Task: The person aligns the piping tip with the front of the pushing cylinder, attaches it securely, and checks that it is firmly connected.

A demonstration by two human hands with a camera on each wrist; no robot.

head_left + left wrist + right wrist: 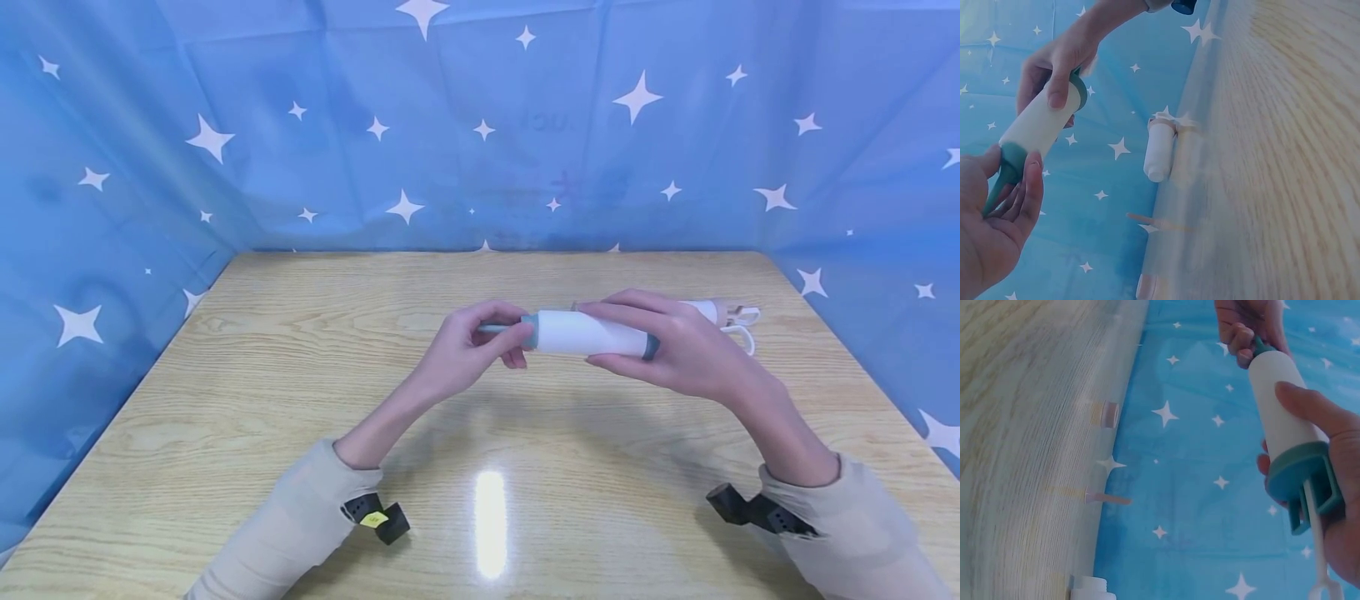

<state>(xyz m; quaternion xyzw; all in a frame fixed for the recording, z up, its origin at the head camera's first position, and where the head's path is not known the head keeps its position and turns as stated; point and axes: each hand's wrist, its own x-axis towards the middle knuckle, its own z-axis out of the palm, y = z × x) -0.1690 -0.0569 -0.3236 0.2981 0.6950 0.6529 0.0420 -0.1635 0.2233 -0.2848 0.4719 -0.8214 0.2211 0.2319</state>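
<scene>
Perhaps a white syringe point(581, 332) in both hands point(463, 346) point(688, 346)

Wood-grain table point(225, 417): white-and-pinkish tube point(1160, 153) toward far right (partly hidden, head view), pinkish stick point(1110, 499), small pinkish piece point(1110, 415).

Light wood-grained bench point(225, 467), its near half bearing an elongated bright reflection point(491, 525); blue cloth point(450, 167) printed with white four-pointed stars hangs behind and at both sides. A white cylinder point(1160, 153) with a pinkish collar point(721, 312) lies toward the right. A slim pinkish stick point(1147, 220), probably on the bench, appears too blurred to identify.
</scene>
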